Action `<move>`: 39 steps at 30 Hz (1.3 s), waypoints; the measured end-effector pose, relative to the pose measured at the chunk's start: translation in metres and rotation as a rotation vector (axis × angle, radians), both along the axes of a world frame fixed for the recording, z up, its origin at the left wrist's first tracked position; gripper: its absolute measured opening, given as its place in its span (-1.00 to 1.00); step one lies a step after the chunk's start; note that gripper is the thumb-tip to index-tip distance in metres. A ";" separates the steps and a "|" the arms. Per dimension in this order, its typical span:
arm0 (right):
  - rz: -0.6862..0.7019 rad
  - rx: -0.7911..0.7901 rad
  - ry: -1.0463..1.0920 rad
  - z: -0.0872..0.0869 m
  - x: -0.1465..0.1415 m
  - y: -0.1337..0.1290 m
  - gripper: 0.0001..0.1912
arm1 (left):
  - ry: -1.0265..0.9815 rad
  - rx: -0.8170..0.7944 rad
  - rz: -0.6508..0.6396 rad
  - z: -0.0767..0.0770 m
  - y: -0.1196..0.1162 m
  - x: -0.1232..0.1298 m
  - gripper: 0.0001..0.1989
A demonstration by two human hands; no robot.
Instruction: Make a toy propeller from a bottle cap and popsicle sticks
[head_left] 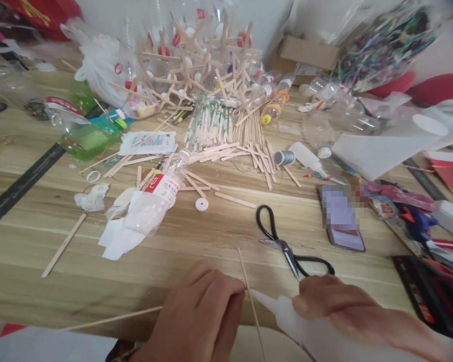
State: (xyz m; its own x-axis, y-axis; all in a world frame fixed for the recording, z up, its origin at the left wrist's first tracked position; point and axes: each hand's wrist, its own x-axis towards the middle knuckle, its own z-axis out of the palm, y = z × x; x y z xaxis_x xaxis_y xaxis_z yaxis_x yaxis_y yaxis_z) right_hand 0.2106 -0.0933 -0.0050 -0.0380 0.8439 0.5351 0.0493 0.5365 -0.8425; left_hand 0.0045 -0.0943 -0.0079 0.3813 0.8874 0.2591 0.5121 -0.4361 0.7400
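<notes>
My left hand (202, 314) is closed in a pinch. A thin wooden skewer (113, 318) runs out of it to the left. Crossing at its fingertips is a second skewer (252, 301), tilted lengthwise; how the two meet is hidden by my fingers. My right hand (343, 306) is wrapped around a white squeeze glue bottle (287, 314). The bottle's narrow nozzle points left, its tip close beside the crossing skewer; I cannot tell if they touch. Just beyond the right hand lie black-handled scissors (285, 246), spread apart.
A plastic bottle (154, 201) lies on white paper. Farther back are several craft sticks (226, 151), a skewer bundle (251, 128), stick crosses and clear bottles. A phone (342, 221) and a black-and-red case (434, 296) sit at right. One loose stick (64, 246) lies at left.
</notes>
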 end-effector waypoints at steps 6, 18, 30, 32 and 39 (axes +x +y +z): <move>0.033 0.117 -0.082 -0.004 0.002 0.004 -0.74 | -0.018 -0.018 0.015 0.000 -0.002 0.001 -0.85; -0.051 0.112 -0.062 -0.008 0.001 0.000 -0.76 | -0.039 -0.127 0.004 0.001 0.000 0.000 -0.84; -0.099 0.093 0.039 -0.001 -0.011 0.004 -0.77 | -0.017 -0.168 0.042 0.006 0.000 0.002 -0.84; -0.130 0.099 0.081 0.003 -0.016 0.007 -0.77 | -0.042 -0.124 0.051 0.005 -0.001 0.003 -0.84; -0.135 -0.009 0.077 -0.004 -0.014 -0.004 -0.75 | -0.066 -0.158 0.025 0.006 -0.001 0.002 -0.81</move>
